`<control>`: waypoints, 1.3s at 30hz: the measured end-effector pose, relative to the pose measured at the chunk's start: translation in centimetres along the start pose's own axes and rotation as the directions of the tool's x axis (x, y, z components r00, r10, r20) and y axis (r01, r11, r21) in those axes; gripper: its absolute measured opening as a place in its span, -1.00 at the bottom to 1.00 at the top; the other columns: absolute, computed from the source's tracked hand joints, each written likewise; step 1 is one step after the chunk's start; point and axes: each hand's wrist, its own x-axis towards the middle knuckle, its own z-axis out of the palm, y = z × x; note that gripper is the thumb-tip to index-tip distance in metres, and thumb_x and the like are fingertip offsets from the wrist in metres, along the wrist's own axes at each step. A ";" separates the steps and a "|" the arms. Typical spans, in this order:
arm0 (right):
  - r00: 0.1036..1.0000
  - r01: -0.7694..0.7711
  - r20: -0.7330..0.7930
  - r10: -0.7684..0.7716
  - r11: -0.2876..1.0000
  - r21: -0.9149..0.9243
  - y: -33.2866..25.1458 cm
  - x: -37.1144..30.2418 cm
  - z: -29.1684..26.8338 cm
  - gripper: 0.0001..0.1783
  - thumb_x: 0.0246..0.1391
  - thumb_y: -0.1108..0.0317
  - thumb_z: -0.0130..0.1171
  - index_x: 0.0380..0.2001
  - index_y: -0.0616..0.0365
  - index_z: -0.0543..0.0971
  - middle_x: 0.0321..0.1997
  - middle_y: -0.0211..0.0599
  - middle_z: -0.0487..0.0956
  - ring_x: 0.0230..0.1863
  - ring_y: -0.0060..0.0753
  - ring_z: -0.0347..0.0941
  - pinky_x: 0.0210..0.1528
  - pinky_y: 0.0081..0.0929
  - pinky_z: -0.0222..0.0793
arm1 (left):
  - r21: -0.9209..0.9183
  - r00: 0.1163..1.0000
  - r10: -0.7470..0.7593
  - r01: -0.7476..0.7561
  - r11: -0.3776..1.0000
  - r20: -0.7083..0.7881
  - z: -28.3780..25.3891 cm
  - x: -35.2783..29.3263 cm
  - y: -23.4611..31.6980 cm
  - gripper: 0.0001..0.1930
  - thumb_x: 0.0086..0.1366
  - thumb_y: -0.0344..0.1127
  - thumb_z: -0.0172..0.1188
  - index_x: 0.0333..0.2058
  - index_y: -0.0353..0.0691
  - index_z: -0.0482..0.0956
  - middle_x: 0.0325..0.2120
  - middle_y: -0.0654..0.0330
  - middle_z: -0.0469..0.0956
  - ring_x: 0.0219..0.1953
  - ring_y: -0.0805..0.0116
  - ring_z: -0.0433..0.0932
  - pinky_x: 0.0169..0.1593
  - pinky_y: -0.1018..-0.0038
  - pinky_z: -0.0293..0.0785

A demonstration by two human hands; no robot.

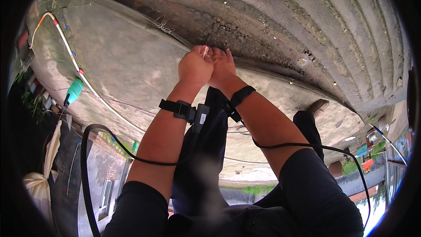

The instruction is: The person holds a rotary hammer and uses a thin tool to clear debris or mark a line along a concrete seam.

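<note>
Both my hands are close together at the far hem of a broad beige fabric sheet [118, 44], above a strip of dark soil. My left hand [195, 67] is closed in a fist around a small white-and-red piece [205, 51], mostly hidden by the fingers. My right hand [222, 66] touches its side, back upward, its outer finger sticking out. Its other fingers curl toward the left fist, and what they pinch is hidden. Loose pale string [164, 27] lies along the hem, left of the hands.
Soil and ridged grey ground [333, 26] stretch beyond the sheet. A white hose-like line with coloured bands [68, 46] curves across the left, near a teal bottle-shaped object [74, 91]. A black cable [131, 156] loops past my forearms. My dark-clad legs [199, 149] are below.
</note>
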 end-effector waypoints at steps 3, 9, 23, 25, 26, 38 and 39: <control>0.999 -0.003 0.041 0.005 0.999 -0.032 0.4 -0.1 0.0 -0.26 0.17 0.01 -0.04 0.35 0.07 0.15 0.37 -0.25 0.21 0.46 -0.26 0.01 0.50 -0.14 -0.24 | 0.215 0.995 0.098 -0.098 0.972 0.012 -0.1 -1.0 0.9 -0.68 0.19 -0.24 0.15 -0.08 -0.14 0.58 -0.37 -0.11 0.61 -0.23 -0.11 0.61 -0.17 0.13 0.54; 0.999 -0.001 -0.043 0.001 1.000 0.000 0.7 0.3 1.4 -0.24 0.09 0.12 0.04 0.33 0.13 0.17 0.30 -0.20 0.30 0.38 -0.24 0.15 0.47 -0.12 -0.16 | -0.211 0.982 -0.121 0.151 0.966 0.147 -0.8 0.5 0.2 -0.73 0.26 -0.17 0.19 -0.14 -0.18 0.59 -0.50 0.09 0.58 -0.41 0.12 0.61 -0.34 0.28 0.55; 0.996 0.003 -0.095 -0.001 1.000 0.018 2.1 -0.6 -1.5 -0.25 0.03 0.24 0.12 0.31 0.15 0.20 0.25 -0.17 0.39 0.33 -0.19 0.24 0.45 -0.13 -0.07 | -0.102 0.966 -0.092 0.119 0.988 0.240 -3.2 0.0 2.0 -0.61 0.27 -0.24 0.08 0.04 -0.27 0.52 -0.33 -0.01 0.63 -0.44 0.25 0.61 -0.33 0.36 0.51; 0.994 -0.006 -0.112 0.006 1.000 0.007 2.4 -0.6 -1.6 -0.23 0.03 0.23 0.12 0.32 0.15 0.19 0.26 -0.17 0.38 0.33 -0.18 0.23 0.45 -0.13 -0.08 | -0.023 0.962 -0.088 0.097 0.995 0.260 -4.4 -0.5 2.6 -0.61 0.27 -0.22 0.08 0.03 -0.26 0.53 -0.31 -0.03 0.63 -0.38 0.17 0.64 -0.26 0.34 0.52; 0.992 -0.002 -0.123 0.002 1.000 -0.003 2.5 -0.8 -1.5 -0.23 0.03 0.22 0.12 0.32 0.16 0.19 0.26 -0.17 0.37 0.34 -0.18 0.23 0.45 -0.13 -0.08 | 0.009 0.964 -0.077 0.078 0.997 0.254 -4.7 -0.8 3.0 -0.60 0.27 -0.21 0.08 0.03 -0.26 0.53 -0.28 -0.05 0.63 -0.33 0.13 0.64 -0.21 0.33 0.51; 0.997 -0.005 -0.071 0.007 0.999 0.034 1.9 -1.0 -1.0 -0.14 -0.01 0.19 0.19 0.35 0.18 0.14 0.26 -0.18 0.36 0.36 -0.19 0.20 0.45 -0.13 -0.11 | 0.131 0.974 -0.025 -0.005 0.991 0.225 -4.8 0.0 3.3 -0.66 0.24 -0.18 0.07 -0.09 -0.23 0.57 -0.21 -0.10 0.61 -0.10 -0.09 0.56 -0.03 0.19 0.48; 0.998 -0.007 -0.069 0.009 0.999 0.035 1.9 -0.9 -1.0 -0.13 -0.01 0.18 0.19 0.35 0.18 0.14 0.26 -0.18 0.36 0.36 -0.19 0.19 0.45 -0.13 -0.11 | 0.142 0.972 -0.039 0.005 0.990 0.232 -4.5 0.3 3.3 -0.64 0.23 -0.19 0.08 -0.06 -0.23 0.57 -0.20 -0.11 0.61 -0.08 -0.08 0.56 -0.02 0.22 0.48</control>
